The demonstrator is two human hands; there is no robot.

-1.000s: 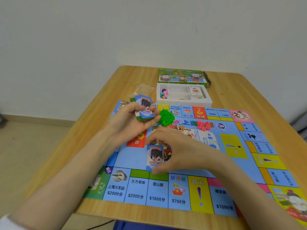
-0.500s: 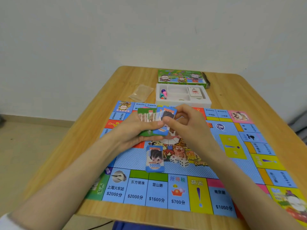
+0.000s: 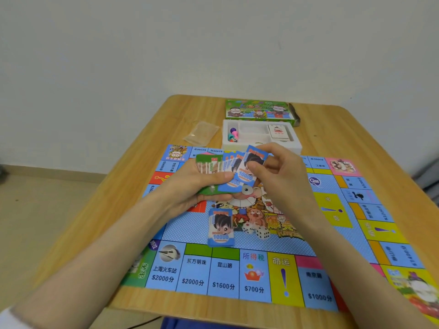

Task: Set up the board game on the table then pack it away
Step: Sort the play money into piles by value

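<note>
The colourful game board [image 3: 237, 279] lies flat on the wooden table [image 3: 332, 129]. My left hand [image 3: 197, 186] grips a fanned stack of green and blue play-money notes [image 3: 213, 166] above the board's far left part. My right hand [image 3: 282, 176] pinches one blue 10000 note [image 3: 249, 172] at the right end of that fan. Another blue 10000 note [image 3: 221, 227] lies on the board's middle, near the front. Printed dice artwork sits just right of it.
Behind the board stands a white insert tray [image 3: 249, 141] holding coloured pawns [image 3: 232, 135] and a card deck [image 3: 279, 132]. The green box lid [image 3: 259, 109] lies behind it. A clear plastic bag [image 3: 202, 132] lies left of the tray. A pale wall is behind.
My right hand left the note on the board, rose to the stack in my left hand and now draws one blue note out of the fan. The view tilted slightly.
</note>
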